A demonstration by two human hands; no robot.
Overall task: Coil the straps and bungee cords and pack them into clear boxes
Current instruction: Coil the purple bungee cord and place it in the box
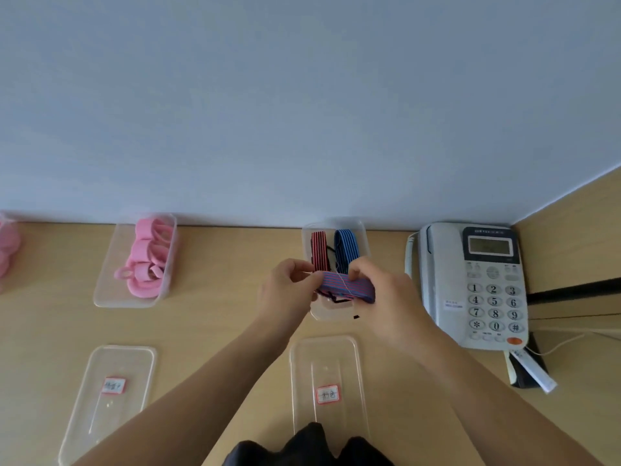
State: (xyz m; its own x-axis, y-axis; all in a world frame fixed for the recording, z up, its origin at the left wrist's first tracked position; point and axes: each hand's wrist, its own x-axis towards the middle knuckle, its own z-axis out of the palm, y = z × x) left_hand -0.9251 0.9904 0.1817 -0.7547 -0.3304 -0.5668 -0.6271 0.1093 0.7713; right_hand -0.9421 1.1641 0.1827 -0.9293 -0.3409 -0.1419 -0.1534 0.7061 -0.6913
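Fingers (302, 269) of my left hand (285, 287) and of my right hand (383, 294) are curled and pinching a coiled red-and-blue striped bungee cord (349, 287) from either end, thumbs toward each other, with a thin white thread (344, 280) crossing the bundle between them. I hold the coil above the near end of a clear box (336, 227) that stands on the counter (218, 264) against the wall (302, 95); a black hook (336, 299) hangs just under the coil. Inside that box, at its far end, a red-and-black cord (318, 250) and a blue cord (346, 248) stand side by side. Just in front of the box a clear lid (349, 364) lies flat, bearing a red-edged label (327, 394). Well to the left, a second clear box (134, 299) holds coiled pink straps (149, 253), and a second labelled lid (134, 364) lies nearer me. More pink straps (6, 247) show at the far left edge. Beside the right hand, a grey desk telephone (470, 284) sits in the corner.
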